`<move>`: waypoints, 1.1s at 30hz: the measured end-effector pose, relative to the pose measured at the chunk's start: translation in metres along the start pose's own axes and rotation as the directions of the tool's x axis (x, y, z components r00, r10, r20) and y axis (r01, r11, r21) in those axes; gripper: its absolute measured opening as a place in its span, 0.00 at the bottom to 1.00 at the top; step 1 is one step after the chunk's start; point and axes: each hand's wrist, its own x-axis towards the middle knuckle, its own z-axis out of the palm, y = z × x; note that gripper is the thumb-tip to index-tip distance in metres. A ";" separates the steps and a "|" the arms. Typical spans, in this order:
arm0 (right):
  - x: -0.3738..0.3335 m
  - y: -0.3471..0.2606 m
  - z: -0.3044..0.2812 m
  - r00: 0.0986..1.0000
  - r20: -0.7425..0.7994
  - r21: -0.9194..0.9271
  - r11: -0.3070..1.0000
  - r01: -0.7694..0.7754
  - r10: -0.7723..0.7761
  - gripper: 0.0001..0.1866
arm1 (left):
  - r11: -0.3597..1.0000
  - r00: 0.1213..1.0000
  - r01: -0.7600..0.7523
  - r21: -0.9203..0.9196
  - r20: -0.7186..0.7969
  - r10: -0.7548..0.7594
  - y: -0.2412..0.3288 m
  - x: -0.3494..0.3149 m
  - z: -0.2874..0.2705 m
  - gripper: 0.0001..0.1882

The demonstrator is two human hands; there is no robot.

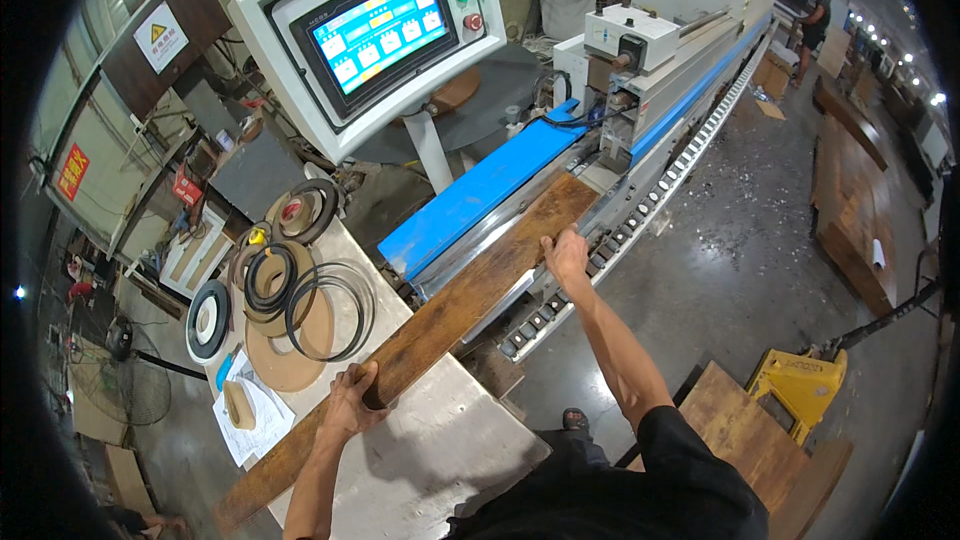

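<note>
A long, narrow brown wood plank (455, 312) lies slantwise from the lower left of the metal table (440, 450) onto the bed of a long white and blue machine (590, 140). My left hand (354, 402) grips the plank near its middle, thumb on top and fingers over the near edge. Farther along, my right hand (567, 257) is closed on the plank's right edge near its far end, beside the machine's roller track (620, 240). The far end of the plank lies just short of the white machine head (630, 38).
A control panel (380, 30) with a lit screen stands at upper left. Rolls of edge banding (290, 335) and papers (255, 420) sit on the table's left side. Stacked boards (740, 430) and a yellow pallet jack (800, 385) are at lower right. Another person (815, 25) stands far off.
</note>
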 end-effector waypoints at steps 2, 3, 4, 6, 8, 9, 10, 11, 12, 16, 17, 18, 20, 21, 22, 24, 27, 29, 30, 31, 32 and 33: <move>0.009 0.004 0.009 1.000 -0.001 -0.006 1.000 0.013 -0.013 0.27 | 1.000 1.000 -0.007 0.024 -0.001 0.007 -0.005 0.009 0.005 0.52; 0.013 0.005 0.013 1.000 0.006 -0.010 1.000 0.028 -0.028 0.25 | 0.998 0.999 -0.024 0.053 -0.024 0.025 -0.010 0.011 0.010 0.52; 0.016 0.007 0.018 0.999 0.013 -0.012 0.999 0.044 -0.043 0.24 | 0.996 0.998 -0.041 0.083 -0.046 0.045 -0.015 0.013 0.014 0.52; 0.020 0.013 0.024 0.996 -0.029 -0.028 0.996 0.085 -0.086 0.23 | 0.977 0.968 -0.168 0.130 -0.164 0.188 0.000 0.028 0.014 0.50; 0.027 0.025 0.030 0.994 -0.067 -0.058 0.995 0.083 -0.086 0.23 | 0.945 0.904 -0.317 0.078 -0.278 0.326 0.033 0.054 0.012 0.44; 0.023 0.015 0.027 0.996 0.011 -0.045 0.995 0.086 -0.086 0.23 | 0.947 0.902 -0.319 0.042 -0.295 0.317 0.050 0.064 0.014 0.41; 0.023 0.014 0.026 0.997 0.002 -0.045 0.996 0.074 -0.074 0.24 | 0.939 0.891 -0.344 0.005 -0.315 0.328 0.069 0.081 0.017 0.38; 0.023 0.011 0.027 0.998 -0.009 -0.045 0.997 0.063 -0.063 0.24 | 0.928 0.875 -0.372 0.011 -0.330 0.355 0.080 0.098 0.022 0.36; 0.022 0.008 0.027 0.998 -0.018 -0.047 0.997 0.055 -0.056 0.24 | 0.917 0.858 -0.398 0.016 -0.348 0.378 0.089 0.115 0.032 0.34; 0.027 0.006 0.026 0.997 0.020 0.022 0.997 0.071 -0.072 0.26 | 0.901 0.816 -0.427 0.072 -0.398 0.419 0.090 0.154 0.066 0.35; 0.027 0.007 0.028 0.997 0.016 0.031 0.997 0.077 -0.077 0.27 | 0.901 0.819 -0.427 0.074 -0.392 0.420 0.090 0.153 0.065 0.35; 0.027 0.008 0.029 0.996 0.013 0.040 0.996 0.083 -0.084 0.28 | 0.895 0.814 -0.441 0.068 -0.390 0.430 0.092 0.155 0.066 0.35; 0.029 0.012 0.024 0.995 0.091 0.008 0.999 0.050 -0.051 0.28 | 0.883 0.802 -0.465 0.057 -0.394 0.448 0.095 0.161 0.064 0.35; 0.028 0.010 0.024 0.996 0.074 -0.013 0.999 0.052 -0.051 0.29 | 0.879 0.792 -0.474 0.058 -0.407 0.454 0.095 0.161 0.064 0.34; 0.026 0.007 0.025 0.997 0.058 -0.033 0.998 0.054 -0.052 0.29 | 0.886 0.803 -0.461 0.051 -0.400 0.441 0.094 0.160 0.065 0.34; 0.024 0.004 0.028 0.999 0.021 -0.017 0.999 0.050 -0.049 0.31 | 0.895 0.819 -0.444 0.035 -0.390 0.422 0.092 0.159 0.067 0.34; 0.025 0.003 0.028 0.999 0.035 0.009 1.000 -0.014 0.013 0.34 | 0.892 0.822 -0.452 0.023 -0.377 0.426 0.091 0.159 0.068 0.34; 0.025 0.003 0.026 0.999 0.036 0.013 1.000 -0.026 0.026 0.36 | 0.887 0.817 -0.461 0.023 -0.380 0.434 0.091 0.160 0.068 0.34; 0.023 0.002 0.025 1.000 0.019 0.009 1.000 -0.008 0.008 0.36 | 0.884 0.811 -0.467 0.023 -0.387 0.438 0.090 0.160 0.069 0.34; 0.021 0.000 0.025 1.000 0.003 0.005 1.000 0.010 -0.010 0.36 | 0.881 0.806 -0.472 0.022 -0.394 0.442 0.089 0.160 0.069 0.35; 0.020 -0.001 0.024 1.000 0.007 0.006 1.000 -0.004 0.004 0.36 | 0.877 0.799 -0.479 0.029 -0.399 0.449 0.089 0.160 0.069 0.35; 0.020 -0.003 0.023 1.000 0.012 0.008 1.000 -0.017 0.017 0.36 | 0.874 0.793 -0.485 0.035 -0.404 0.456 0.089 0.160 0.069 0.35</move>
